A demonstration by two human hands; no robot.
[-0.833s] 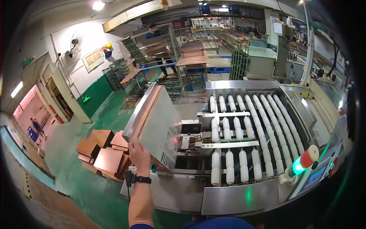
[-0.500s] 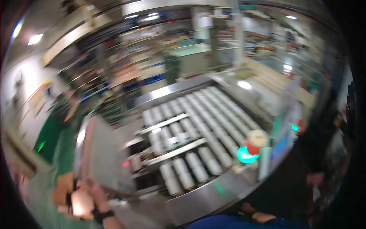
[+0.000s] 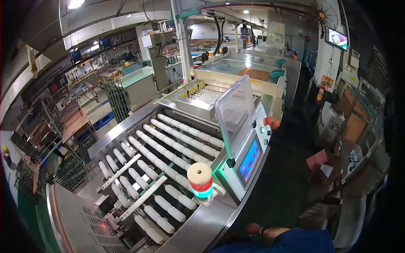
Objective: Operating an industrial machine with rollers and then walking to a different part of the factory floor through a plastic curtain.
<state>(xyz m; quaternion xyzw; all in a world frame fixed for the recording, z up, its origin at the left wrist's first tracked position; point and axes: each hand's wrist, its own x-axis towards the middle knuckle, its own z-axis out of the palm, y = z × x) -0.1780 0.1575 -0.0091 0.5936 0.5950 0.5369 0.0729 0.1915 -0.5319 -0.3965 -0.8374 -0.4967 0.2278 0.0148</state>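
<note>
My right hand (image 3: 254,229) is low in the view, beside the near steel edge of a roller conveyor machine (image 3: 228,219). It is in shadow, and its fingers are too dark to read. A dark band circles the wrist, below a blue sleeve (image 3: 301,241). I cannot see my left hand. Closest to the right hand on the machine are a signal light (image 3: 200,179) with a red band and a lit green band, and a control panel with a lit blue screen (image 3: 250,160).
White rollers (image 3: 162,149) fill the machine bed, with two pale bars (image 3: 143,198) across them. A clear hinged cover (image 3: 236,111) stands raised behind the panel. To the right are a dark floor aisle (image 3: 278,185), a brown carton (image 3: 322,173), a fire extinguisher (image 3: 320,93) and shelving (image 3: 356,168).
My view has swung to the right and steadied. My left hand, earlier by the machine's grey side panel at the left, is out of view. The right hand stays low by the machine.
</note>
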